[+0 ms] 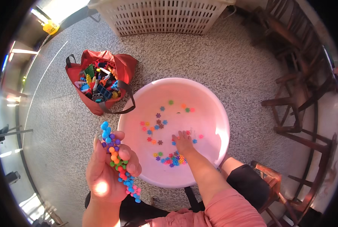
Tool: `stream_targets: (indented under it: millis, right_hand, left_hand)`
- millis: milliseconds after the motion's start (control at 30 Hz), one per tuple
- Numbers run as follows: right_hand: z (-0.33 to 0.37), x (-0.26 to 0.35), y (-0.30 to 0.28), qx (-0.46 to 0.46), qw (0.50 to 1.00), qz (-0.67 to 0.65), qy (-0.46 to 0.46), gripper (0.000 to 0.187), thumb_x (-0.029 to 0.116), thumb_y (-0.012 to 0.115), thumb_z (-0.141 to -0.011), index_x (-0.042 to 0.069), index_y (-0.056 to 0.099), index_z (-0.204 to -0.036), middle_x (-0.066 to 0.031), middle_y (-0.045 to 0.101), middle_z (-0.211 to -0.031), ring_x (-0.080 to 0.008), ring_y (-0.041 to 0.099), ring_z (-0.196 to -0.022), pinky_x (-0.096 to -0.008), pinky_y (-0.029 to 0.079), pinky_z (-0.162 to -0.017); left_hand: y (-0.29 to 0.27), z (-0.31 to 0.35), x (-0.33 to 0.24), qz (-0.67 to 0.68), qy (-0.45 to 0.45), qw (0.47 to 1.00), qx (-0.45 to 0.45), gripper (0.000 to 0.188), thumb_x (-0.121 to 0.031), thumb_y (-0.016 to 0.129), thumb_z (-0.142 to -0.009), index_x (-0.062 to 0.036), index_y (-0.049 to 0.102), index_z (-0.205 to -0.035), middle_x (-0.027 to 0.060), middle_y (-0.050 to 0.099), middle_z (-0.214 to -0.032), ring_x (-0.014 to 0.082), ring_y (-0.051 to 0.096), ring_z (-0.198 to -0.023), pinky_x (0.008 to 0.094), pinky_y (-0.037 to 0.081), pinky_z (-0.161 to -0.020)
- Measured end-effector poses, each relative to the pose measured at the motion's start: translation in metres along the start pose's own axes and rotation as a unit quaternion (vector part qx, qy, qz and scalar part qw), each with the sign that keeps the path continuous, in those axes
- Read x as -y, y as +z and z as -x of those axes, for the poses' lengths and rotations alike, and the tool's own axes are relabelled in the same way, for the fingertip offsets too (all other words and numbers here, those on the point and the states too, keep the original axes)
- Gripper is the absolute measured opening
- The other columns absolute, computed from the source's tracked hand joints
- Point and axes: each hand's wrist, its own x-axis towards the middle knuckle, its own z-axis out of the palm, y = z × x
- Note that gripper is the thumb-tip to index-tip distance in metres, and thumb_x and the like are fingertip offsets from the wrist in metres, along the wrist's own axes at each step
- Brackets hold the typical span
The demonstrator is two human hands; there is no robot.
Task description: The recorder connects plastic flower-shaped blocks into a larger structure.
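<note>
My left hand (108, 172) is closed around a chain of colourful knobbly plastic pieces (118, 160), in blue, purple, orange, green, red and pink. The chain slants across my palm, both ends sticking out. Inside a round pink basin (220, 109), my right hand (183, 143) reaches down with its fingers spread over the bottom, close to a few small flower-shaped pieces. A tight cluster of these flower-shaped pieces (174, 159) lies just below my right wrist. More flower-shaped pieces (158, 122) are scattered on the left and far parts of the basin.
Left of the basin stands a red bag (125, 68) full of mixed toy blocks (101, 81), one dark handle hanging against the basin's rim. A white slatted plastic crate (161, 19) stands at the far side. Wooden chairs (290, 102) line the right.
</note>
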Motion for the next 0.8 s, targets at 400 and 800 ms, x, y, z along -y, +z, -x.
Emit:
stream_targets:
  millis: [400,800]
  right_hand:
    - [0.018,0.02,-0.026,0.214,0.964,-0.155,0.018,0.022,0.015,0.056,-0.077,0.003,0.057,-0.095,-0.0145,0.06,-0.083,-0.0273,0.061,-0.074,-0.0385,0.05,-0.067]
    - [0.054,0.06,-0.355,0.146,0.7,-0.699,0.004,0.035,0.007,0.054,-0.082,0.003,0.048,-0.117,-0.0011,0.058,-0.087,-0.0087,0.055,-0.074,-0.0214,0.046,-0.066]
  left_hand:
    - [0.008,0.002,-0.003,0.034,-0.12,0.992,0.016,0.045,-0.019,0.036,-0.084,0.005,0.037,-0.122,0.0139,0.055,-0.094,0.0225,0.052,-0.078,0.035,0.042,-0.073]
    - [0.004,0.009,-0.003,-0.015,-0.083,0.994,0.063,0.028,-0.016,0.046,-0.088,0.0016,0.05,-0.11,0.0111,0.058,-0.093,0.0195,0.057,-0.078,0.0361,0.049,-0.071]
